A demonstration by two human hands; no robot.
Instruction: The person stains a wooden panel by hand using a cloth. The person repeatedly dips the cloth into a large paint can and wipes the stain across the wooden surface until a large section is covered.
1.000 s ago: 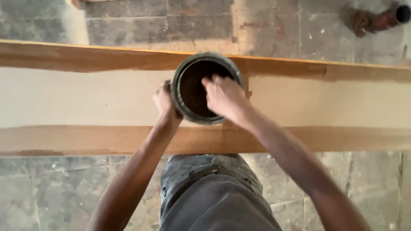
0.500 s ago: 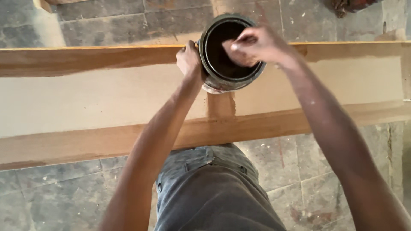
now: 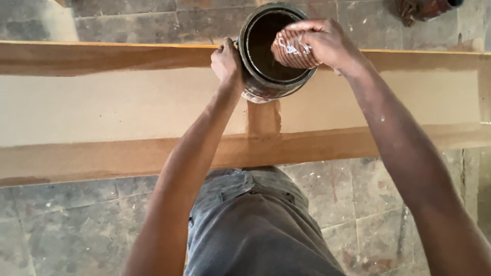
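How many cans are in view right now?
1. The open tin can sits on the wooden board, gripped at its side by the left hand, while the right hand holds a cloth wad over its mouth.

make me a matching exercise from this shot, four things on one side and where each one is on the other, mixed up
Things:
1. left hand
2. right hand
3. striped cloth wad
4. long wooden board

Places:
A. lying flat across the view, under the tin
B. gripping the outer side of the tin
C. bunched in the fingers, over the mouth of the tin
D. above the tin's rim, closed on the cloth

Pairs: 1-B, 2-D, 3-C, 4-A

The tin holds dark liquid.
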